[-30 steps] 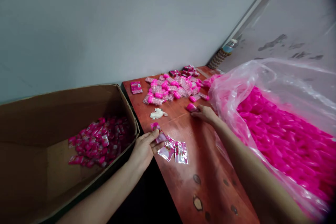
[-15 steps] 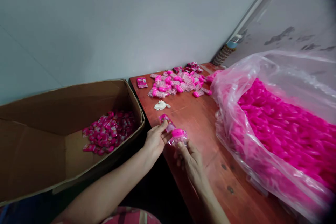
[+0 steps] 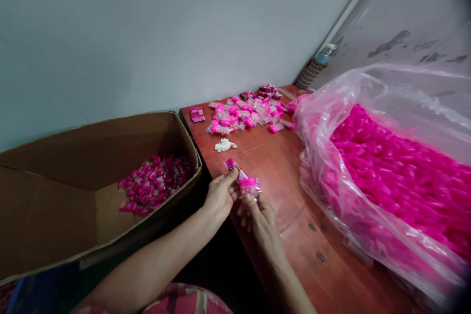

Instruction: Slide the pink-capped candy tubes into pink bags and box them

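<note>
The left hand [image 3: 220,196] is pinched nearly closed, thumb against fingers, on a shiny pink printed wrapper [image 3: 231,163], while the right hand [image 3: 262,218] grips a small clear container [image 3: 248,184] with a bright pink cap between thumb and curled fingers. The two meet just above the near left edge of a reddish table [image 3: 290,216], the container capped end up and over the wrapper; fingers and glare overlap there, so whether the container sits inside the wrapper or only against it is hard to tell. The table edge slants below the wrists, with a dark gap between it and a large open cardboard box [image 3: 47,191] on the left. A broad stretch of red tabletop runs from the right hand to a big clear plastic bag [image 3: 312,122], filled with bright pink pieces [image 3: 397,181], whose bulging side bounds that room on the right. Ahead of the hands lies a crumpled white scrap [image 3: 224,144], and beyond it a heap of pink-capped containers [image 3: 243,114] spreads toward the pale wall [image 3: 184,34]. A flat pink packet [image 3: 196,114] rests left of the heap, darker packets [image 3: 268,91] lie behind it, and a bottle [image 3: 312,68] leans in the far corner. Inside the box is a pile of pink packets [image 3: 154,181].
</note>
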A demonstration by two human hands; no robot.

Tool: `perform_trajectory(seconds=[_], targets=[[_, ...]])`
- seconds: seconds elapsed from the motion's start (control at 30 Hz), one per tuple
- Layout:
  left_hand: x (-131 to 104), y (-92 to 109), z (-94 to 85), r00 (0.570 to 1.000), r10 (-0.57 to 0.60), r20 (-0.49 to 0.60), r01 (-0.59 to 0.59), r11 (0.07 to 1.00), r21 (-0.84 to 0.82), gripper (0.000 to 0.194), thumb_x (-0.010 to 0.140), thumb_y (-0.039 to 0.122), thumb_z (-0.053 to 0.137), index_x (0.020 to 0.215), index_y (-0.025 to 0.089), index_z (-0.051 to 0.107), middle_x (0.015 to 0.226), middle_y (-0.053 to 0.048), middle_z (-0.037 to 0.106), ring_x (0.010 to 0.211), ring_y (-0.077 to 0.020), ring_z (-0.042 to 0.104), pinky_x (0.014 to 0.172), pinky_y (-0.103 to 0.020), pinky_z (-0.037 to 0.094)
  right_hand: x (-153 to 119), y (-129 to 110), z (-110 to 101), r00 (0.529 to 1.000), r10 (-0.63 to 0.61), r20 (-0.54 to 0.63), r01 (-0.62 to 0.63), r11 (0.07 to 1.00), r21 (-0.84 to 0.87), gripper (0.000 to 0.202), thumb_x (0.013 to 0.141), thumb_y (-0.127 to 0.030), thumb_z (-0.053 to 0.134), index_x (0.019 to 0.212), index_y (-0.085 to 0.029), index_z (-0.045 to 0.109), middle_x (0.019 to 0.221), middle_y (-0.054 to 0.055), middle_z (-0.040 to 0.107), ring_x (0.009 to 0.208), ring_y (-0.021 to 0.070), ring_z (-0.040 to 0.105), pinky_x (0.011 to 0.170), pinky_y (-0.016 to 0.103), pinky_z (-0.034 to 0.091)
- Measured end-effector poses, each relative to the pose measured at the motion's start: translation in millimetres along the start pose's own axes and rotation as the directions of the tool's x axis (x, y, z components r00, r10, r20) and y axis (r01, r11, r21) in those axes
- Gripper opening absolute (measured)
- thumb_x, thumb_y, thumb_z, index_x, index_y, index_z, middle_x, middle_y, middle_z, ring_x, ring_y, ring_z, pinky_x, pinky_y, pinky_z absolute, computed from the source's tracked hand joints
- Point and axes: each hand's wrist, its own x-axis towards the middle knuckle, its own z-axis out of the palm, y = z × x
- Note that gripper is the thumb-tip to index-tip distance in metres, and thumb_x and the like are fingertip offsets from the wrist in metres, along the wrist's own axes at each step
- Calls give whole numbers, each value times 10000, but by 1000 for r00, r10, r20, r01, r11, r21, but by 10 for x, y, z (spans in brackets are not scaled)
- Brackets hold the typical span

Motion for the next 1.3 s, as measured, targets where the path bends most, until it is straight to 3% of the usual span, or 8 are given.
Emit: perform_trajectory(seconds=[0.13, 0.63, 0.87, 0.97, 1.07, 1.13, 1.23, 1.3], targets=[[11, 3, -4, 999, 23, -24, -23, 1000, -9, 163, 664, 164, 688, 762, 93, 579, 704, -58, 634, 618, -130, 606, 603, -241, 505, -4, -7, 27, 1000, 8, -3, -8, 1000, -10, 267, 804, -467, 470, 881, -212, 494, 615, -10, 570, 406, 97, 470, 334, 190, 311], [-28, -40, 32, 998, 28, 62, -35, 992, 119, 264, 607, 270, 728, 677, 119, 523, 590, -9, 575, 514, -100, 549, 514, -213, 452, 47, 44, 11, 999, -30, 12, 31, 998, -57, 250, 817, -456, 457, 865, -212, 487, 599, -23, 562, 419, 96, 471, 372, 194, 349], [-46, -3, 14, 974, -24, 226, -50, 946, 320, 352, 634, 446, 660, 678, 126, 521, 546, -13, 553, 406, -117, 497, 322, -205, 355, 60, 26, 1, 999, -34, 29, 35, 998, -51, 277, 805, -488, 454, 824, -212, 469, 577, -34, 542, 399, 95, 469, 357, 195, 352], [-23, 0, -3, 963, -65, 262, -41, 923, 384, 312, 634, 390, 675, 674, 110, 546, 545, -18, 556, 392, -114, 493, 318, -206, 351, 62, 42, -14, 998, -55, -10, 54, 991, -123, 276, 805, -488, 453, 823, -213, 474, 575, -35, 548, 406, 102, 476, 368, 207, 359], [-5, 16, -11, 967, -58, 248, -42, 925, 378, 239, 627, 290, 697, 660, 87, 575, 567, -33, 579, 457, -110, 532, 416, -211, 415, 56, 50, -33, 992, -112, -53, 98, 970, -223, 251, 796, -462, 486, 825, -213, 488, 557, -37, 542, 421, 105, 479, 404, 215, 366], [-3, 44, -10, 964, -78, 256, -26, 925, 378, 216, 623, 262, 700, 650, 79, 589, 571, -41, 589, 483, -111, 546, 471, -218, 436, 50, 39, -41, 995, -102, -15, 98, 980, -174, 251, 795, -462, 487, 811, -212, 482, 554, -39, 537, 411, 99, 468, 396, 210, 353], [-12, 93, -1, 948, -131, 289, -2, 909, 418, 209, 614, 250, 706, 664, 72, 609, 569, -48, 598, 476, -117, 551, 483, -229, 441, 47, 25, -38, 989, -12, 147, 5, 999, 53, 284, 816, -495, 424, 829, -213, 457, 545, -45, 526, 352, 84, 420, 327, 188, 283], [-18, 108, 8, 945, -141, 296, -4, 898, 441, 208, 608, 238, 711, 681, 65, 622, 595, -61, 613, 505, -127, 568, 515, -238, 456, 54, 34, -35, 987, -2, 159, -13, 996, 91, 291, 815, -502, 420, 828, -213, 453, 540, -46, 522, 346, 81, 414, 319, 182, 275]])
